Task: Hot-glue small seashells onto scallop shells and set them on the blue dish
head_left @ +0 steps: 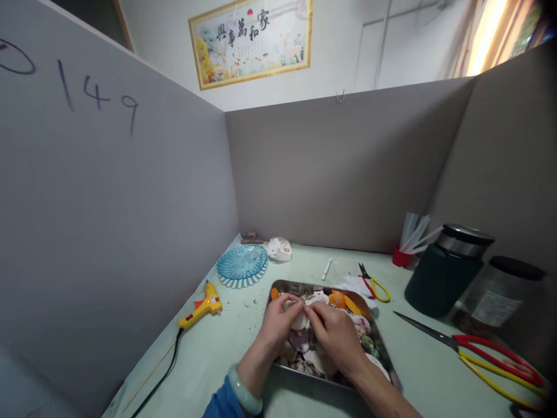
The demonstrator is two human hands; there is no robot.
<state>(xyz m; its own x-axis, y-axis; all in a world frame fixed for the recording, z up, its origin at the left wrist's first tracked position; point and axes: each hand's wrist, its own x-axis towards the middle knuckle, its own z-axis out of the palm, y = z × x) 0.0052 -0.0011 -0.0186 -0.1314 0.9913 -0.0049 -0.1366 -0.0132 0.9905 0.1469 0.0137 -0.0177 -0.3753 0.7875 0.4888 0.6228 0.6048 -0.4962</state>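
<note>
Over a metal tray [393,364] of shells, both of my hands meet with their fingertips close together. My left hand [277,324] is closed around a pale seashell [300,321], thumb on top. Thumb and fingers of my right hand [338,335] are pinched at the shell's upper edge; whether they grip the shell or something tiny is hidden. Beneath and around them lie white, brown and orange shells, including an orange shell [337,299] at the back and greenish shells [369,345] at the right. A pale bangle [243,390] circles my left wrist.
Left stand a yellow glue gun [204,307] with its cord and blue scalloped plates [242,262]. Right are small scissors [375,285], large scissors [470,348], a dark green canister [444,273], a clear jar [496,302] and a red cup [402,256] of glue sticks. Grey partitions enclose the table.
</note>
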